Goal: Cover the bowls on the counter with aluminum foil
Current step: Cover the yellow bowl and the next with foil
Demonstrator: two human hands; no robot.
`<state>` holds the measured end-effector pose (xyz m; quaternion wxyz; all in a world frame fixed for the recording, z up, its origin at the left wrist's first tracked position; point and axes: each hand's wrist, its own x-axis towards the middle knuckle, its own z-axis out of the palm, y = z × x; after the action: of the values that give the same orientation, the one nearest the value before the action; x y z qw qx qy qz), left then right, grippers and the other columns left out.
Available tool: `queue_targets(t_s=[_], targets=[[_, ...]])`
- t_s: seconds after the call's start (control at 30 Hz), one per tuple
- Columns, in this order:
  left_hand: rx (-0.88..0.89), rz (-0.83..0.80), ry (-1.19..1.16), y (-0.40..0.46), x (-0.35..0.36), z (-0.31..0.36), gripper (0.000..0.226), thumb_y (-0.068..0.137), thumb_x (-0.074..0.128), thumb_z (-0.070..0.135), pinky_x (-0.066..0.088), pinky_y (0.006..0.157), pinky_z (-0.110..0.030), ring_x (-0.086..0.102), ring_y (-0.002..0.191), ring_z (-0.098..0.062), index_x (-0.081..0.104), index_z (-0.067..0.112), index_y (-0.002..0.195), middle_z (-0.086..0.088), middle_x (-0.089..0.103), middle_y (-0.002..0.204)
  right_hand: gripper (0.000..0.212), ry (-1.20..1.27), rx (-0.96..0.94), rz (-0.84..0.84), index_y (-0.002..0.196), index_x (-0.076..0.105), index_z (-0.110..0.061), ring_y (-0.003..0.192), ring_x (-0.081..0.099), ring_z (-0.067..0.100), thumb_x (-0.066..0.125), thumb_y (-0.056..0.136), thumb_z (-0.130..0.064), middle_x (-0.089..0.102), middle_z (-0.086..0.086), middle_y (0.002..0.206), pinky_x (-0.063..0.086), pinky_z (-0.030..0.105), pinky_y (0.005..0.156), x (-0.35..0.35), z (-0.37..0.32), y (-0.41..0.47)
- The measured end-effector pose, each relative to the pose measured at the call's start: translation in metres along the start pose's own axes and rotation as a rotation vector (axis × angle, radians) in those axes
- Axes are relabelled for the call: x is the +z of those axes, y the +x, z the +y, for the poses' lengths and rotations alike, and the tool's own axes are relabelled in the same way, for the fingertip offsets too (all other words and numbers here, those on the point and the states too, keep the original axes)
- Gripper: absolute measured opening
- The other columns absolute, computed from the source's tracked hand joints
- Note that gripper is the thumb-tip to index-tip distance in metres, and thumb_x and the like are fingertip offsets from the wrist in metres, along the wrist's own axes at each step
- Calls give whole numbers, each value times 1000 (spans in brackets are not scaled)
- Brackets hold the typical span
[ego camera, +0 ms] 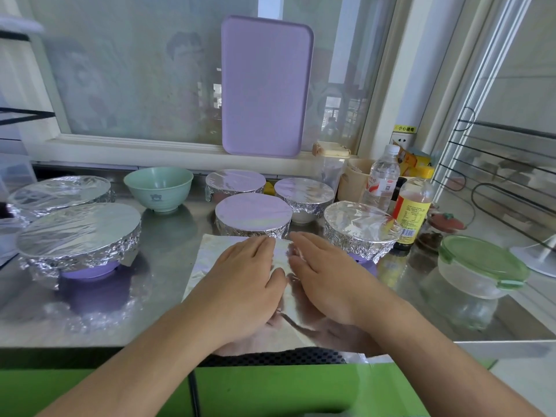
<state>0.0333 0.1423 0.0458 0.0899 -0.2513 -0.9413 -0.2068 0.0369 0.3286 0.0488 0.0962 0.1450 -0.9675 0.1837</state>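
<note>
A loose sheet of aluminum foil (210, 254) lies flat on the steel counter (168, 236) near its front edge. My left hand (243, 278) and my right hand (325, 275) lie side by side on it, palms down, fingers straight. A mint green bowl (158, 188) stands uncovered at the back, left of centre. Several bowls wear foil: a purple one (79, 233) at the left, another (60, 191) behind it, one (252, 213) just beyond my fingertips, two (235, 182) (304, 191) further back, and one (359, 227) at the right.
A purple cutting board (266, 85) leans on the window. At the right stand a water bottle (383, 179), a sauce bottle (413, 206), a beige cup (355, 179) and a glass container with a green lid (481, 266). A wire rack (496, 164) fills the right wall.
</note>
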Motion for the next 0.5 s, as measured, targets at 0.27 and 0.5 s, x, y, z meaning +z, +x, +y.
queue_targets(t_s=[0.27, 0.5], targets=[[77, -14, -35, -4, -4, 10, 15, 108, 31, 37, 35, 98, -27, 41, 105, -7, 42, 27, 105, 16, 42, 108, 31, 171, 233, -58, 93, 63, -3, 92, 62, 30, 45, 107, -24, 69, 8, 92, 50, 41, 87, -26, 7, 42], [66, -64, -26, -3, -8, 11, 19, 103, 29, 39, 28, 87, -26, 38, 95, -9, 32, 32, 86, 15, 39, 95, 25, 174, 238, -54, 92, 71, -4, 81, 59, 15, 48, 99, -6, 62, -12, 74, 44, 20, 69, -19, 12, 63]])
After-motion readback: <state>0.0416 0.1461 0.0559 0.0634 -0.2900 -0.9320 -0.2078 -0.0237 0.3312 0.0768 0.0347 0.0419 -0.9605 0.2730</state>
